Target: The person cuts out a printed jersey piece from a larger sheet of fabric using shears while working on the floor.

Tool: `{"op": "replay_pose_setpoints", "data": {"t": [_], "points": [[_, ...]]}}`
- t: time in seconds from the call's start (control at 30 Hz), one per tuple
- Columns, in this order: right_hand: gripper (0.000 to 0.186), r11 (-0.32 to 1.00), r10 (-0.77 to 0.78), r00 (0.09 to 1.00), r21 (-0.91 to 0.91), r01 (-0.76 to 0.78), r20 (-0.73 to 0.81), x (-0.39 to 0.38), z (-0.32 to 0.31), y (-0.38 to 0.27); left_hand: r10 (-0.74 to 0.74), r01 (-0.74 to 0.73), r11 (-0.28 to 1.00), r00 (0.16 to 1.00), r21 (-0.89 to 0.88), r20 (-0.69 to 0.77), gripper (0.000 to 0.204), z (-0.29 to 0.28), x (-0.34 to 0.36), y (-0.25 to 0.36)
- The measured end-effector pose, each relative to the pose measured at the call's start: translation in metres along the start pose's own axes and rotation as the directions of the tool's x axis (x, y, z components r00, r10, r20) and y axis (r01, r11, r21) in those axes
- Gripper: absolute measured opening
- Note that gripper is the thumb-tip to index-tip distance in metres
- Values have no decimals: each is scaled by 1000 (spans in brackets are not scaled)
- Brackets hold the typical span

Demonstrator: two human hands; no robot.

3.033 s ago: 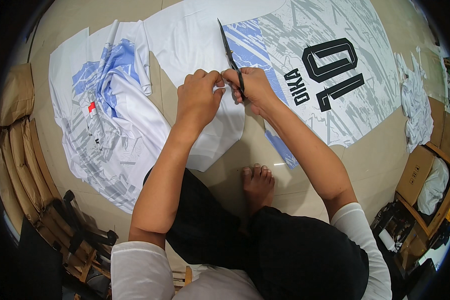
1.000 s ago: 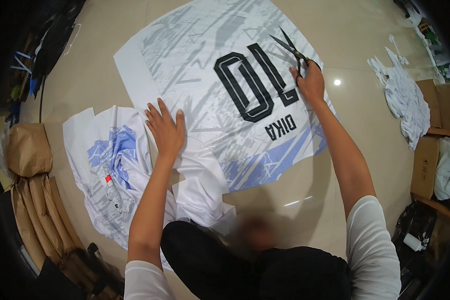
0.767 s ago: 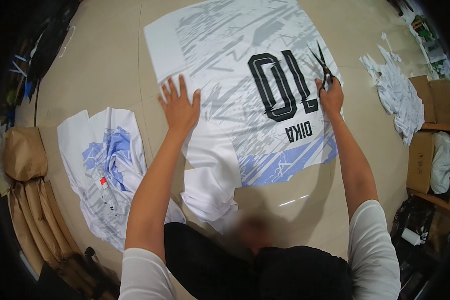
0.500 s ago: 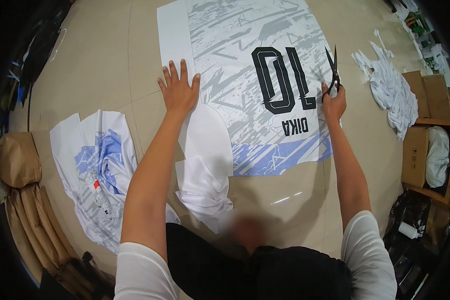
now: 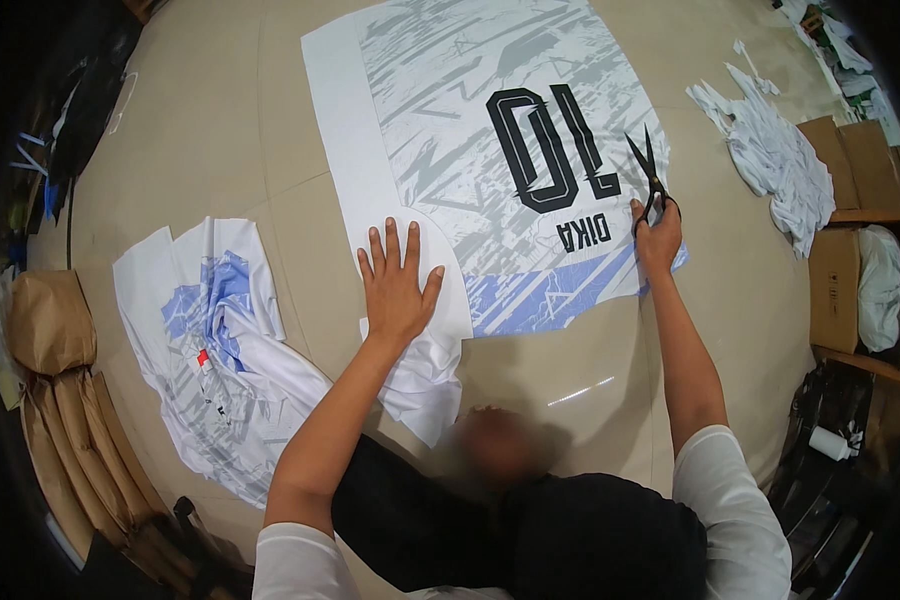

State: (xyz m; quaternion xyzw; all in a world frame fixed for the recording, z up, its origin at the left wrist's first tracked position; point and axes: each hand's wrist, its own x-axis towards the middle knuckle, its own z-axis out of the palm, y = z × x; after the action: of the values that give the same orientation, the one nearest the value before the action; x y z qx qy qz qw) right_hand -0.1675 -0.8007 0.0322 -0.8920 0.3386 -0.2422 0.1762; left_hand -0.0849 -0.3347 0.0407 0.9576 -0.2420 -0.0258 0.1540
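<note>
A printed jersey panel (image 5: 440,120) lies flat on the floor, white and grey with black figures and a blue band at its near end. White margin fabric runs along its left side. My left hand (image 5: 398,298) rests palm down on that margin near the blue band, fingers spread. At the panel's right edge, my right hand (image 5: 658,235) grips black scissors (image 5: 651,165) by the handles. Their blades are apart and point away from me over the fabric. Crumpled white cloth (image 5: 425,385) lies just nearer than my left hand.
A heap of white, grey and blue fabric (image 5: 210,340) lies at left. White scraps (image 5: 775,160) are piled at right beside cardboard boxes (image 5: 835,285). Brown paper-wrapped bundles (image 5: 85,440) stand at far left. Tiled floor (image 5: 300,130) surrounds the fabric.
My left hand has slid toward me along the white margin. My right hand and the scissors have shifted slightly nearer, and the blades now tilt more to the left. The panel has turned a little.
</note>
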Motion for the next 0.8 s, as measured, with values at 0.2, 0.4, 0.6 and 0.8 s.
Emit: {"op": "replay_pose_setpoints", "data": {"t": [0.2,0.4,0.6,0.8], "points": [[69,1000,-8,1000,16,8,-14,-27,-10,4,-52,52,998,999,-42,4,84,-2,-12,9],[68,999,52,997,-12,-52,-65,-53,-38,26,34,-18,997,981,-81,190,86,-26,-58,49],[53,955,237,971,183,-232,-9,-106,-80,19,-32,129,967,918,-222,396,53,-63,-79,70],[43,630,350,658,353,-692,667,-265,-125,-69,28,31,987,931,-155,364,31,-45,-76,51]]}}
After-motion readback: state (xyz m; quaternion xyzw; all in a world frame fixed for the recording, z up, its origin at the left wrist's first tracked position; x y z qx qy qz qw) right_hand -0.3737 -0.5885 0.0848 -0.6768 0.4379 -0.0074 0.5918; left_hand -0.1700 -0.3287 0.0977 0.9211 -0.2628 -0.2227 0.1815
